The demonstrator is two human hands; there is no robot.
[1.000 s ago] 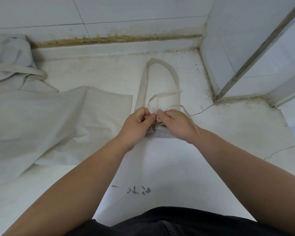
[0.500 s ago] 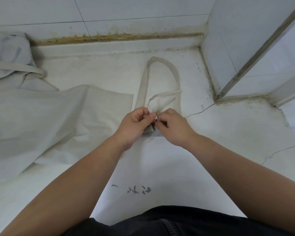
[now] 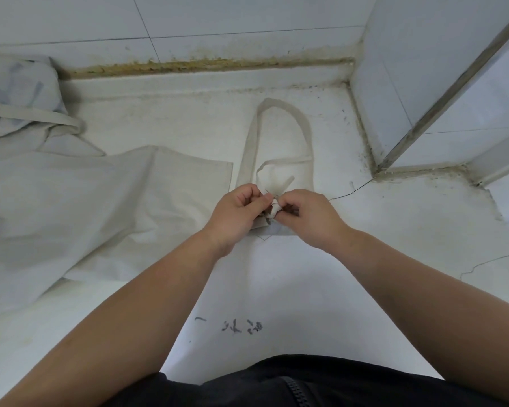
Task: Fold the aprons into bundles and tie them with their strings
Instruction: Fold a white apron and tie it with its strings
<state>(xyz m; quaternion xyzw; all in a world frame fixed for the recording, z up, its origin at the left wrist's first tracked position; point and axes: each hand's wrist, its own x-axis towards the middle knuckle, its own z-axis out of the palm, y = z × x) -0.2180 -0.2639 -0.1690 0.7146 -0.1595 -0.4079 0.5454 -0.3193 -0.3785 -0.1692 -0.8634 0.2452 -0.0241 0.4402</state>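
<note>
String slack changed: 1 s ago a strand trailed past the right wrist. Now it's pulled in and only a short end [image 3: 288, 181] pokes up inside the loop [image 3: 305, 124]. Hands have barely shifted otherwise, both at the loop's near end as before.

Left hand [image 3: 238, 213]: fingers curled tight, thumb and forefinger pinching the string [image 3: 272, 212] (a small wrapped wad right at the fingertips). Right hand [image 3: 307, 220]: also curled, fingertips pinching the same wad from the other side. Hands nearly touch, with the wad between them.

Apron [image 3: 276, 289] lies flat on the white surface [image 3: 409, 230]. Its top edge is under the hands and its body spreads from the loop toward the person. Loop lies flat beyond the hands, closed end toward the wall [image 3: 247, 19].

Second apron [image 3: 100, 207]: left of the loop, spread loose, its corner just beside the loop's left strap. Crumpled cloth pile [image 3: 21, 92]: farther left of the loop, against the wall.

Crack [image 3: 350, 192] in the surface runs right from the loop.

Writing: dark handwritten marks [image 3: 241, 328] on the apron, well to the person's side of the loop. A dash plus roughly three characters, can't read them.
</note>
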